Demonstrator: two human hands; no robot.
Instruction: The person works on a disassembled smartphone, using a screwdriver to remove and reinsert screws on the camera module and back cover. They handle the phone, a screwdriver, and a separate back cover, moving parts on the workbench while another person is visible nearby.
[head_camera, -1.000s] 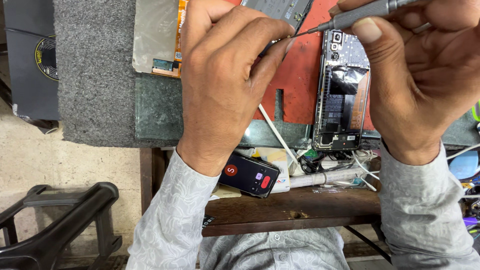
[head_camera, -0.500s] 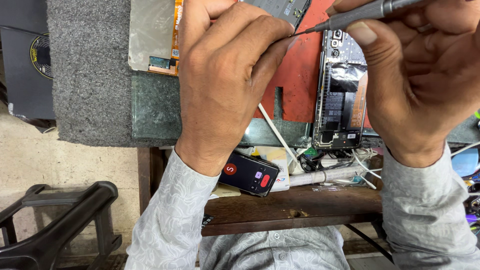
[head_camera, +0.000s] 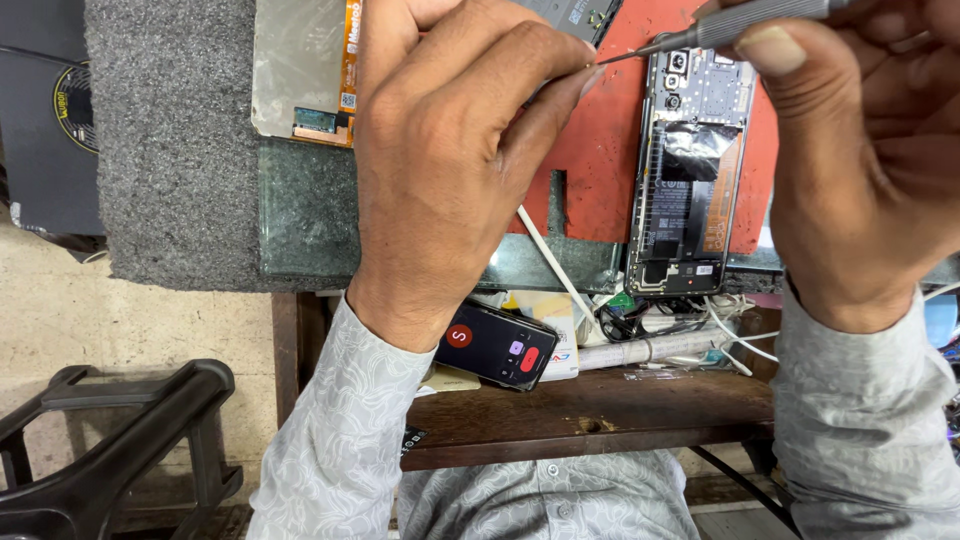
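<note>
barely anything shifts from half a second ago: both hands hold their places over the bench, and the view slides only a touch, so the opened phone sits a little further right in the picture.

left hand hovers high over the work, back of the hand to the camera, fingers curled together and pinched down on something small at the tips. what sits between them is hidden, so i cannot tell what it grips. right hand is closed around the grey screwdriver, thumb pressed along the handle, and the fine tip points left, ending just beside the left fingertips.

under them lies the red mat, and on it the opened phone, back cover off, battery and board showing, lengthwise down the mat, just right of the left hand. a separate display panel with an orange flex strip rests on the grey felt pad to the left. lower down, on the wooden shelf, a small black phone shows red buttons on its lit screen, close to the left wrist. white cables tangle near the opened phone's lower end. a black chair stands at bottom left.
</note>
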